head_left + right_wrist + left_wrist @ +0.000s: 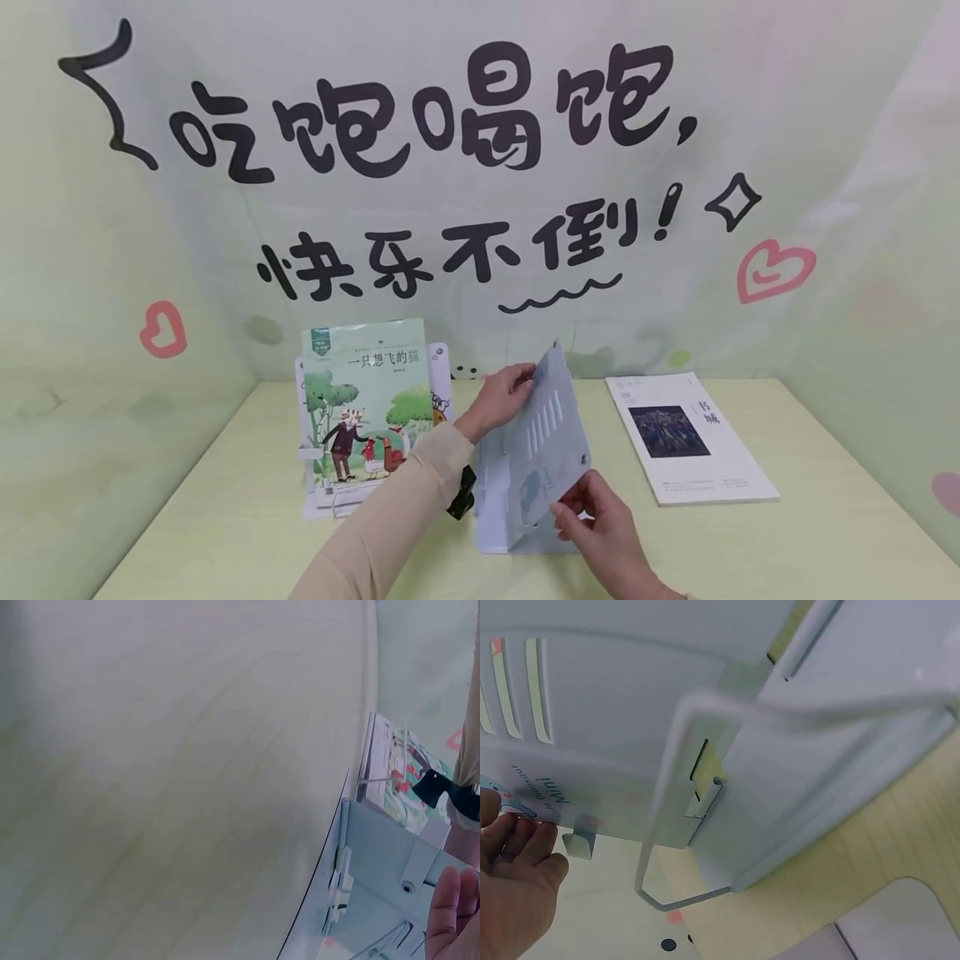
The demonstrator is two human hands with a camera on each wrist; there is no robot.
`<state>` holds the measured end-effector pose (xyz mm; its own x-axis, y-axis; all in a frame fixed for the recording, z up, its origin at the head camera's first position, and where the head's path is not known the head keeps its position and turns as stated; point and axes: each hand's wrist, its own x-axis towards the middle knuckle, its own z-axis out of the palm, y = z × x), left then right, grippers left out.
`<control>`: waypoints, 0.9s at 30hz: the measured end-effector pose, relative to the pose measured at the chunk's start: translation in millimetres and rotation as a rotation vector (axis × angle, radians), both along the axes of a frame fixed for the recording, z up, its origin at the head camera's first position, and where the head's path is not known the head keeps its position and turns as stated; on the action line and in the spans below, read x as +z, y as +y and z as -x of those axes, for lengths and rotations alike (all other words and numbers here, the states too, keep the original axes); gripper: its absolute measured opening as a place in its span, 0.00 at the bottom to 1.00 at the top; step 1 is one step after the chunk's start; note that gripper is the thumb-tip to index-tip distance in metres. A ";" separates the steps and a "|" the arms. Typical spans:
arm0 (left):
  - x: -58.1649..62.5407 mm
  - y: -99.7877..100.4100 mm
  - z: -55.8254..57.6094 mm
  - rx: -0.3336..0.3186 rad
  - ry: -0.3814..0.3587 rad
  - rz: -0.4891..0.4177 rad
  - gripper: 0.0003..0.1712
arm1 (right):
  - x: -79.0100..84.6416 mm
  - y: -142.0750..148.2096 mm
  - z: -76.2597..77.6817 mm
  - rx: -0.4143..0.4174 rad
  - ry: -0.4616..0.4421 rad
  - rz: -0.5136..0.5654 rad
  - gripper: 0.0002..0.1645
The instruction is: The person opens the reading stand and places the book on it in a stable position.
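A pale blue-white metal book stand [543, 437] stands on the table with its slotted back panel tilted up from its base [493, 508]. My left hand [501, 398] grips the panel's upper left edge. At the lower right corner, my right hand [603, 525] pinches the panel between thumb and fingers. The left wrist view shows the panel [622, 697] close up with dinosaur lettering, a wire page holder [664, 787] in front, and the left fingertips [532, 844] at its edge. Only part of the right hand [455, 915] appears in the right wrist view, beside the stand [382, 840].
To the left, a green illustrated book [367, 400] leans upright on another book stand [441, 367]. A white-covered book [693, 442] lies flat on the table [810, 533] at the right. Behind rises a printed curtain [480, 200].
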<state>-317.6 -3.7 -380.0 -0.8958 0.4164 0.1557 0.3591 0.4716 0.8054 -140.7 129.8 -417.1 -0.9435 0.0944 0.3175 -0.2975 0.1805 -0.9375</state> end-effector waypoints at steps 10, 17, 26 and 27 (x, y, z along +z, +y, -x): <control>2.9 -7.8 -3.0 0.124 0.013 0.013 0.24 | -4.8 41.8 12.2 -0.089 0.152 -0.073 0.09; 3.2 -16.5 -12.4 0.217 0.031 -0.025 0.24 | -1.0 72.9 36.2 -0.214 0.056 -0.089 0.07; -2.4 -25.3 -30.6 0.281 0.033 -0.100 0.26 | 2.0 89.2 75.3 -0.320 -0.036 -0.127 0.06; -3.2 -25.7 -32.8 0.288 0.019 -0.115 0.26 | 2.0 89.5 79.0 -0.330 -0.042 -0.138 0.06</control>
<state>-284.8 -29.3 -383.2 -0.9709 0.1242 0.2048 0.2393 0.4624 0.8538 -219.7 219.3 -415.1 -0.8821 0.3547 0.3101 -0.1637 0.3864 -0.9077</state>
